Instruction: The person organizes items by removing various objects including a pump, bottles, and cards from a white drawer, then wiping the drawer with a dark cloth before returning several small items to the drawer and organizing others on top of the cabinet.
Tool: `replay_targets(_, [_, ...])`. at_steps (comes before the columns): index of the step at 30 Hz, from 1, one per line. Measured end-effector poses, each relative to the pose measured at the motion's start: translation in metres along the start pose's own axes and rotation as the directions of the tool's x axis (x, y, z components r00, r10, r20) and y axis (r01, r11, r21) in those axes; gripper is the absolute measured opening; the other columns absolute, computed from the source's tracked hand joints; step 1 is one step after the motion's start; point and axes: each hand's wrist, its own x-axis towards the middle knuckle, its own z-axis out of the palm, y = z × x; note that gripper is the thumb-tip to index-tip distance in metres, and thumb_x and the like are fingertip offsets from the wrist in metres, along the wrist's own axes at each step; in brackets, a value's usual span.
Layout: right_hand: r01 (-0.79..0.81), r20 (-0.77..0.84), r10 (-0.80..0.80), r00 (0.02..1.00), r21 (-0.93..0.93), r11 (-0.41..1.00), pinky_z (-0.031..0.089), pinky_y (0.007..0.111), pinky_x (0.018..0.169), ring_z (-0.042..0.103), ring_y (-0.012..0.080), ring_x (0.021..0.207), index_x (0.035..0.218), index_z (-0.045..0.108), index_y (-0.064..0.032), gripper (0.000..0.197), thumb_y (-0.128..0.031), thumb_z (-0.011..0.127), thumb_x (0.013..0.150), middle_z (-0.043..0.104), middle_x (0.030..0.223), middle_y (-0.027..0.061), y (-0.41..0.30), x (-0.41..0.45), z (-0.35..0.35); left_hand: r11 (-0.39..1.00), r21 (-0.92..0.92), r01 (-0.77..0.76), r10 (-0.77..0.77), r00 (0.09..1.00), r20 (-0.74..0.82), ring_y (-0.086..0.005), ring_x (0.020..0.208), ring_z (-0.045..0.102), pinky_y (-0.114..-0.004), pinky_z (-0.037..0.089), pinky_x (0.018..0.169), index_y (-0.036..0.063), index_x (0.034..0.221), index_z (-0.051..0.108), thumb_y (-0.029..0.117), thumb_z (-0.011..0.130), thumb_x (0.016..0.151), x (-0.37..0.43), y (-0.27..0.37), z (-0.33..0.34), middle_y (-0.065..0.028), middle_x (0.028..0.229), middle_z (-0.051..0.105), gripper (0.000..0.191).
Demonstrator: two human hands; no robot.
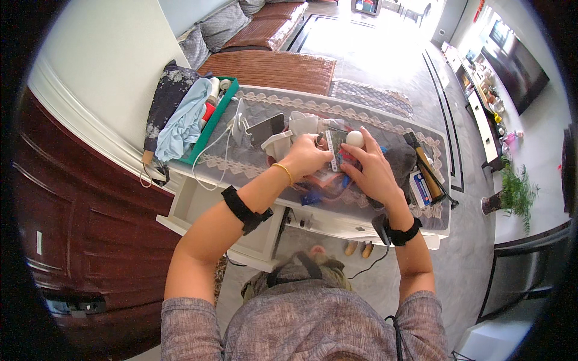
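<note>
A small printed card or flat packet (pixel 335 146) lies between my two hands above the middle of the cabinet top. My left hand (pixel 307 155) grips its left edge, fingers curled, with a small dark item near the fingertips. My right hand (pixel 372 169) is spread at its right side, thumb and a finger close to the packet; whether they press on it is unclear. A white ball (pixel 355 139) sits by the right fingers. Under the hands are clear plastic bags with red and blue contents. White fabric (pixel 301 122) lies just beyond my left hand, and a smartphone (pixel 266 129) is to its left.
A green tray (pixel 198 149) with a light blue cloth (pixel 185 122) stands at the left, beside a folded dark umbrella (pixel 165 99). A white cable (pixel 210 153) crosses the cabinet top. An open drawer (pixel 257 261) juts out below. A dark-and-tan tool (pixel 426 169) and a box (pixel 421 188) lie right.
</note>
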Motion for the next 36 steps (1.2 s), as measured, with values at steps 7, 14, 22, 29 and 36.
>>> replay_targets(7, [-0.017, 0.209, 0.013, 0.978, 0.015, 1.0, 0.039, 0.04, 0.094, 0.045, 0.0376, 0.113, 0.096, 0.066, -0.0125, 0.032, -0.026, 0.072, 0.067, 0.043, 0.127, 0.0208, 0.009, 0.024, -0.022, 0.995, -0.103, -0.01, 0.009, 1.0, -0.003, -0.0059, 0.052, 0.046, -0.021, 0.038, 0.045, 0.0024, 0.09, 0.058, 0.016, 0.072, 0.073, -0.007, 0.001, -0.007, 0.0014, 0.065, 0.053, 0.026])
replay_targets(14, [0.177, 0.357, -0.167, 0.919, 0.005, 0.984, 0.037, 0.042, 0.095, 0.04, 0.0348, 0.12, 0.076, 0.062, -0.0071, 0.021, -0.018, 0.075, 0.063, 0.045, 0.127, 0.0193, 0.014, 0.042, -0.027, 0.982, -0.183, 0.033, -0.022, 0.998, 0.062, -0.0047, 0.05, 0.044, -0.019, 0.035, 0.043, 0.0044, 0.098, 0.059, 0.016, 0.071, 0.075, -0.008, -0.001, -0.009, 0.0028, 0.063, 0.051, 0.029])
replay_targets(22, [0.163, 0.107, -0.197, 0.974, 0.266, 0.95, 0.038, 0.039, 0.094, 0.042, 0.0346, 0.12, 0.075, 0.06, -0.0031, 0.019, -0.014, 0.073, 0.066, 0.048, 0.127, 0.0202, 0.019, 0.03, -0.018, 0.985, -0.059, -0.163, 0.152, 0.976, -0.158, -0.0055, 0.054, 0.048, -0.021, 0.038, 0.046, 0.0044, 0.1, 0.05, 0.009, 0.067, 0.077, -0.005, -0.015, -0.002, -0.0003, 0.067, 0.053, 0.028])
replay_targets(29, [-0.013, -0.029, 0.037, 0.999, 0.588, 0.809, 0.041, 0.032, 0.089, 0.055, 0.0229, 0.106, 0.081, 0.058, 0.0007, 0.016, -0.01, 0.067, 0.075, 0.061, 0.111, 0.0134, 0.009, 0.026, -0.012, 0.958, 0.151, -0.245, 0.269, 0.948, -0.171, -0.0119, 0.063, 0.056, -0.026, 0.047, 0.057, 0.0028, 0.103, 0.053, 0.005, 0.057, 0.076, -0.002, -0.025, -0.009, -0.0082, 0.077, 0.061, 0.027])
replay_targets(36, [-0.157, 0.021, 0.201, 0.979, 0.705, 0.691, 0.039, 0.018, 0.063, 0.05, 0.0037, 0.07, 0.084, 0.057, -0.0005, 0.005, -0.003, 0.06, 0.081, 0.056, 0.077, -0.0013, -0.004, 0.011, -0.027, 0.839, 0.45, -0.305, 0.432, 0.877, -0.211, -0.0291, 0.071, 0.062, -0.036, 0.049, 0.068, 0.0083, 0.093, 0.065, 0.026, 0.062, 0.067, 0.006, -0.02, 0.0, -0.0172, 0.077, 0.063, 0.032])
